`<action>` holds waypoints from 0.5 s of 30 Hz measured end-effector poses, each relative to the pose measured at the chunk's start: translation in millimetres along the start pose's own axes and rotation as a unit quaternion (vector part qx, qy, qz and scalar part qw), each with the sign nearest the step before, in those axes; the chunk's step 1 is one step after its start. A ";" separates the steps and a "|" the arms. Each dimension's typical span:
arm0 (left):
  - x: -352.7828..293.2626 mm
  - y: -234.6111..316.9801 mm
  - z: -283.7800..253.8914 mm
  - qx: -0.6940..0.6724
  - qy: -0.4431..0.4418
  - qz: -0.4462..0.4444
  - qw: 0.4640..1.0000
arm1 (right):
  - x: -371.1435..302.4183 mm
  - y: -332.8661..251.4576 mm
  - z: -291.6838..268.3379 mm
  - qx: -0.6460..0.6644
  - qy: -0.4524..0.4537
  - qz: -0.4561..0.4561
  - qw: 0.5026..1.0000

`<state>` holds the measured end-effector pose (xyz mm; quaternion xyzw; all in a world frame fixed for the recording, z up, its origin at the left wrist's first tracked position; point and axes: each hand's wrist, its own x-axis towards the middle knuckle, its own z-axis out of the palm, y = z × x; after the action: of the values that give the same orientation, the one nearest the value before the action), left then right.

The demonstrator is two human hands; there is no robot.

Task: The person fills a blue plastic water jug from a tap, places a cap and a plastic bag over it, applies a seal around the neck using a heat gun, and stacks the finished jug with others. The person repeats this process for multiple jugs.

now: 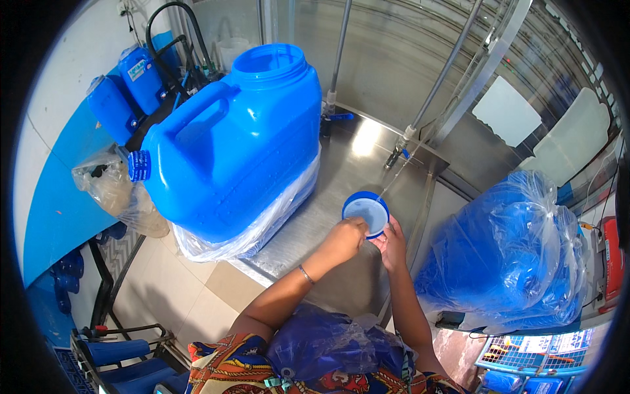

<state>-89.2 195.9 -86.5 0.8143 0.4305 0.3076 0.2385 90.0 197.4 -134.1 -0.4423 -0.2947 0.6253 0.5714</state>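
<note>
My right hand holds a round blue cap by its near right rim, with the pale inner side turned up. Closed fingers of my left hand press at the cap's near left inside; whether anything is pinched in them is hidden. A thin streak like running water comes down to the cap's far rim from beside a tap with a blue lever. Left of my hands stands a large blue jerrycan, upright, its wide top mouth uncovered. It has a moulded handle and a small capped spout on its left.
Under my hands lies a steel counter. Clear plastic wraps the jerrycan's base. A second tap is behind it. Blue containers in clear plastic fill the right side. A crumpled plastic bag and two small blue tanks are on the left.
</note>
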 end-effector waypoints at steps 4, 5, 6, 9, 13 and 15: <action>5.4 -2.6 -4.1 -0.118 0.188 -0.055 0.973 | 0.9 1.5 -3.2 -0.037 0.012 0.004 0.999; 7.4 -4.9 -7.2 -0.143 0.217 -0.090 0.961 | 0.9 1.9 -4.2 -0.042 0.012 0.002 0.999; 8.9 -7.4 -11.1 -0.167 0.245 -0.125 0.947 | 1.3 2.4 -4.8 -0.051 0.015 0.002 0.999; 9.0 -14.4 -25.5 -0.210 0.282 -0.171 0.920 | 1.4 4.1 -5.9 -0.072 0.024 0.005 0.997; 4.8 -17.0 -41.8 -0.210 0.286 -0.175 0.919 | 1.3 7.4 -6.1 -0.034 0.013 0.004 0.999; 3.0 -15.3 -46.6 -0.211 0.285 -0.175 0.919 | 1.0 9.1 -6.9 -0.005 0.015 0.014 1.000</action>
<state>-129.3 212.1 -63.1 0.5347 0.5408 0.5637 0.3223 92.0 195.8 -145.2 -0.4590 -0.2831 0.6246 0.5648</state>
